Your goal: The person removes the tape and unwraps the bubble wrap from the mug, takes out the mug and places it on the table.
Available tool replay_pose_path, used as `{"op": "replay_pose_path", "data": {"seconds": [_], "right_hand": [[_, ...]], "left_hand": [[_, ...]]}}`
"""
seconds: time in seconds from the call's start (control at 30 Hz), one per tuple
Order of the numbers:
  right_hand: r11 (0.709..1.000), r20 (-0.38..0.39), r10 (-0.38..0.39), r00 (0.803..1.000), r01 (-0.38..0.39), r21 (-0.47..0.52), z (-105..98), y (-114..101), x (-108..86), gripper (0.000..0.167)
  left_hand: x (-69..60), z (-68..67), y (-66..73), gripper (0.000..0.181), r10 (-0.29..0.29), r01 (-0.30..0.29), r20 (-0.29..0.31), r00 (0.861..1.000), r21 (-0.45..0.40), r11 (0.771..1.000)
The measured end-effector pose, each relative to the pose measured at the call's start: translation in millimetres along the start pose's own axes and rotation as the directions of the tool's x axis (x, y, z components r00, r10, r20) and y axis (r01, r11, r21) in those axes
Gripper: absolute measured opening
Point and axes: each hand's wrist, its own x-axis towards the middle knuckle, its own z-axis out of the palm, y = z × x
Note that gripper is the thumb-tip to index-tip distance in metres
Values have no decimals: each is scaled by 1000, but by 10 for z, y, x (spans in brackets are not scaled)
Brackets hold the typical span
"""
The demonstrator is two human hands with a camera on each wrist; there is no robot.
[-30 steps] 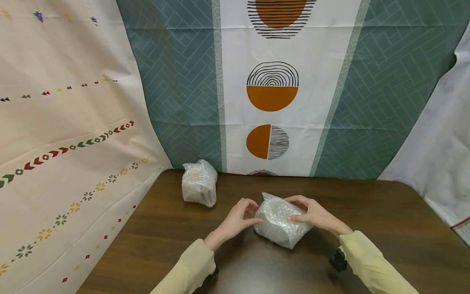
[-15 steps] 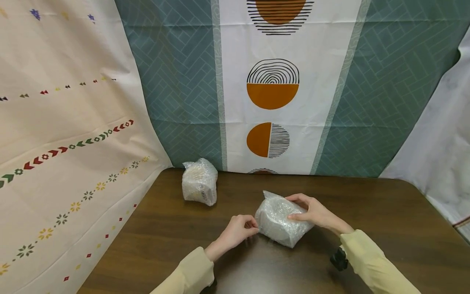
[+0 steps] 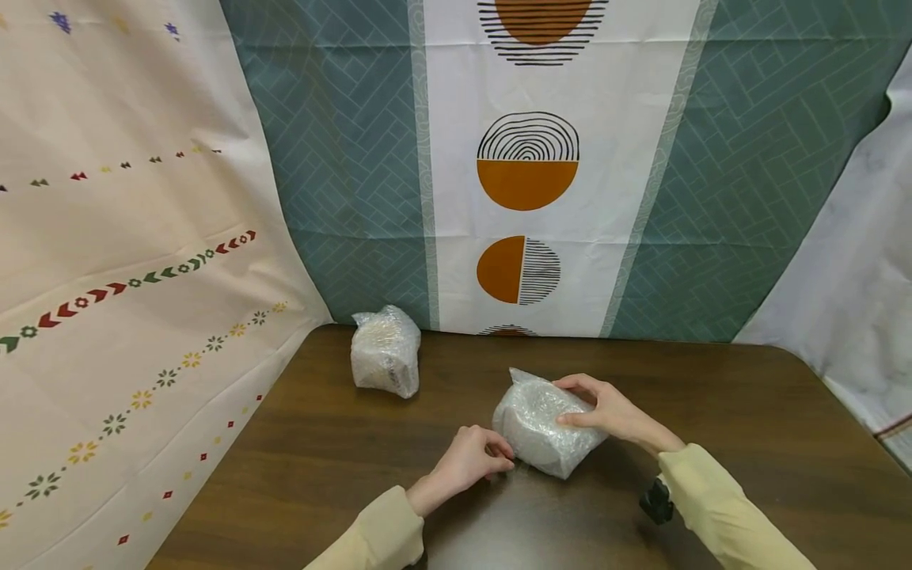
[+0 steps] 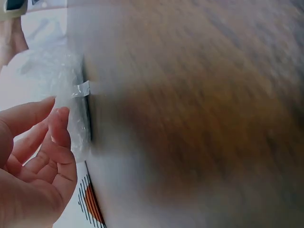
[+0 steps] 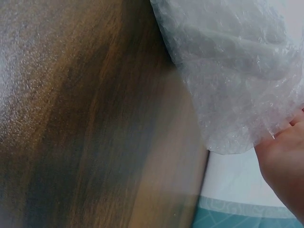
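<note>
From where I stand, the bubble-wrapped bundle (image 3: 545,427) sits on the bench (image 3: 698,380), between the person's two hands, and what counts is how its near-left edge lies to the left hand (image 3: 470,459). That edge is just to the right of the left fingers and a touch beyond them, and the left wrist view shows a small clear tab of tape (image 4: 81,89) sticking out from the bundle right by the fingertips, so the left hand is clearly the nearer one to it. The bundle is almost as broad as it is long; its longer line seems to slant from the far-left corner to the near-right one. The left fingers are loosely bent, thumb and forefinger tips nearly together with only a sliver between, and I see nothing in them. The right hand (image 3: 609,412) grips the bundle's far-right side, thumb on top and fingers over the far side. Against a second ago, the left hand has dropped from beside the bundle's left flank to its near corner, its thumb and fingers drawn closer together, while the right hand and the bundle have hardly shifted. A second wrapped bundle (image 3: 387,352) stands untouched at the back left.
</note>
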Motion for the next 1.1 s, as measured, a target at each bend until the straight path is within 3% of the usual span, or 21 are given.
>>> {"op": "replay_pose_path", "data": {"seconds": [0.13,0.7,1.1], "right_hand": [[1000,2,-5,1000,5,12,8,94,21,51],[1000,-11,-21,1000,21,-22,13,89,20,48],[1000,-2,-19,1000,19,0,3,111,30,47]], "left_hand": [[2,28,-6,6,8,-8,-11,1000,-12,1000],[-8,124,-53,11,-16,13,-29,999,-116,993],[-1,126,-33,7,-33,31,-42,999,-48,998]]}}
